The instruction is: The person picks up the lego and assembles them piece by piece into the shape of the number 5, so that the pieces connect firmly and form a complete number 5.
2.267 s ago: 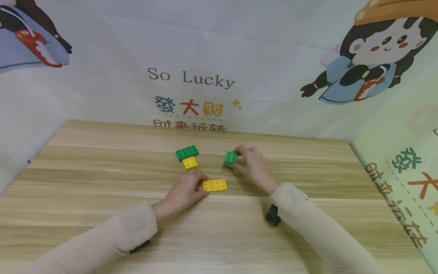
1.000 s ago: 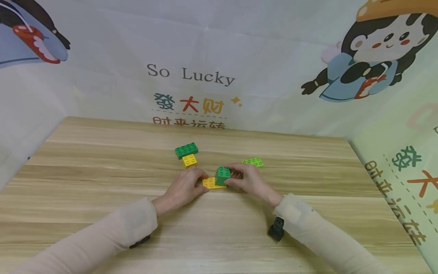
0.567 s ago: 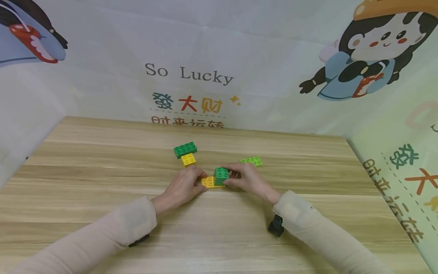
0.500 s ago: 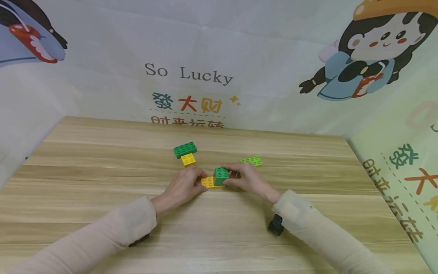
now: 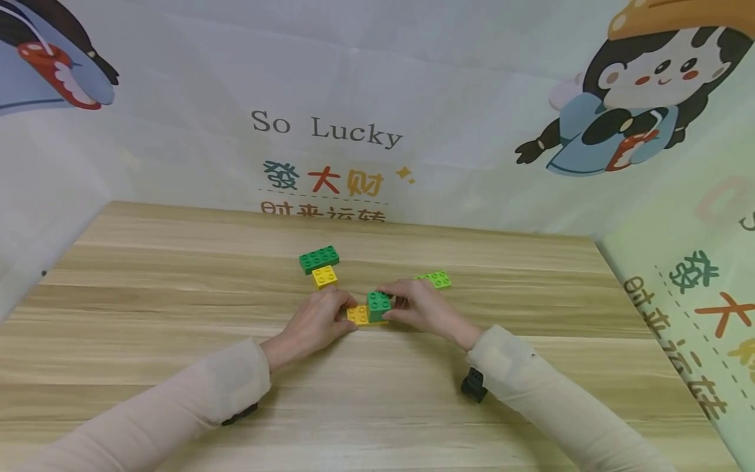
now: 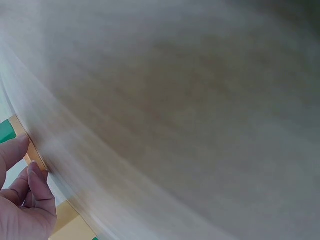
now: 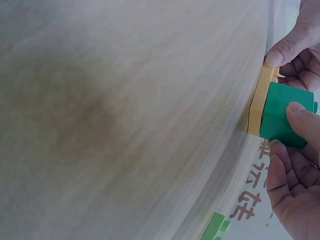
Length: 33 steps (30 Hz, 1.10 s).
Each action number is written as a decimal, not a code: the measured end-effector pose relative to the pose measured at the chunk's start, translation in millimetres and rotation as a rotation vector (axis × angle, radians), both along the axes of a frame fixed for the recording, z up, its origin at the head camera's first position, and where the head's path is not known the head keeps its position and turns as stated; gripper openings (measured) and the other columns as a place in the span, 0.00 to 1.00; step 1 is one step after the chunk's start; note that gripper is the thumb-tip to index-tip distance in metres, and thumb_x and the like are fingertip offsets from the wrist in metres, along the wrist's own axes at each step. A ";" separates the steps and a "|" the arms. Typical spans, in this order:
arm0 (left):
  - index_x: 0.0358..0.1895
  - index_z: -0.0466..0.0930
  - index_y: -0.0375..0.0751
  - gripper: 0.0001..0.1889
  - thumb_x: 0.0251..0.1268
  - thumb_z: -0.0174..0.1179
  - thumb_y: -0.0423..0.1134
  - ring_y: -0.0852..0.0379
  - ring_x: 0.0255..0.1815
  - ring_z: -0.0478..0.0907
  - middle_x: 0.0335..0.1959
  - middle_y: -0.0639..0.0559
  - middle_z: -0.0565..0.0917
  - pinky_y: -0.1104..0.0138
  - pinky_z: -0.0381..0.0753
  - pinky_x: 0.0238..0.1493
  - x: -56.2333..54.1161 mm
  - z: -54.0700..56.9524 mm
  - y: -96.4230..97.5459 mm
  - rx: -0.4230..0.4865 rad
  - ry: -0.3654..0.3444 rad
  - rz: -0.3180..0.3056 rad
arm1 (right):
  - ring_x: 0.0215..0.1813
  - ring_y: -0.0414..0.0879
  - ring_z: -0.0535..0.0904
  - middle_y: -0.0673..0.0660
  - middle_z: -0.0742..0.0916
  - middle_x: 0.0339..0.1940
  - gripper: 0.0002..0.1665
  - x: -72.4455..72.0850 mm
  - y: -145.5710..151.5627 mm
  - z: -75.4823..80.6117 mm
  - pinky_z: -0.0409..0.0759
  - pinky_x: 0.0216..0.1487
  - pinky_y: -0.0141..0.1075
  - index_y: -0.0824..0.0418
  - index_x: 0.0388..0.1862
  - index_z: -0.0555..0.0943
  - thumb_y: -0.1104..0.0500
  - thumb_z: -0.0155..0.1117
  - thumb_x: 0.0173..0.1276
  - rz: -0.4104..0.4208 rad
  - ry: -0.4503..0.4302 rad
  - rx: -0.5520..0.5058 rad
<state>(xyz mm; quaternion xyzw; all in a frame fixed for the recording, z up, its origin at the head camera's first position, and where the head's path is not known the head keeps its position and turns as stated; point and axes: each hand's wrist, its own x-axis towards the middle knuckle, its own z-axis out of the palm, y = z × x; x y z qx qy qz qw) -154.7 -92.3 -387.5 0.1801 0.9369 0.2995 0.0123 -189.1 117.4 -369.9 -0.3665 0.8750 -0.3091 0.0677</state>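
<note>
On the table lies a flat yellow building brick (image 5: 356, 315), its left end pinched between thumb and fingers of my left hand (image 5: 310, 326). A square green brick (image 5: 378, 307) sits over the right half of that flat brick, studs up. My right hand (image 5: 429, 307) grips the green brick from the right side, fingers behind and thumb in front. In the right wrist view the green brick (image 7: 278, 114) stands against the yellow brick (image 7: 257, 111), close along its studded face. The left wrist view catches only part of my left hand (image 6: 30, 205).
Behind my left hand, a small yellow brick (image 5: 325, 276) stands in front of a long dark green brick (image 5: 319, 259). A lime green brick (image 5: 438, 279) lies behind my right hand, which partly covers it. A printed cloth (image 5: 354, 85) rises at the table's back edge.
My right hand has brought the square green brick left and nearer, onto the flat yellow brick, uncovering the lime brick. Most recently the green brick has shifted slightly left. My left hand keeps its place.
</note>
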 end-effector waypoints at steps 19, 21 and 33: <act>0.44 0.81 0.33 0.17 0.50 0.70 0.35 0.60 0.28 0.69 0.30 0.49 0.77 0.70 0.69 0.28 -1.7 -0.1 -2.0 -0.006 0.005 0.001 | 0.35 0.40 0.79 0.60 0.85 0.42 0.24 -2.2 0.1 -5.2 0.77 0.36 0.26 0.68 0.53 0.78 0.65 0.70 0.56 -0.038 -0.079 -0.030; 0.45 0.81 0.33 0.18 0.50 0.70 0.36 0.59 0.29 0.69 0.31 0.49 0.78 0.70 0.70 0.29 -0.6 0.7 -2.1 -0.003 -0.004 0.001 | 0.35 0.40 0.79 0.59 0.85 0.42 0.23 -2.9 1.5 -8.3 0.78 0.37 0.26 0.67 0.52 0.78 0.65 0.70 0.56 -0.043 -0.104 -0.052; 0.46 0.79 0.30 0.12 0.60 0.62 0.33 0.50 0.33 0.78 0.41 0.38 0.83 0.61 0.79 0.35 -25.2 33.1 -50.5 0.162 0.112 0.155 | 0.37 0.41 0.78 0.59 0.85 0.41 0.24 -2.4 4.3 -10.5 0.78 0.38 0.27 0.67 0.52 0.78 0.65 0.71 0.55 -0.098 -0.180 -0.086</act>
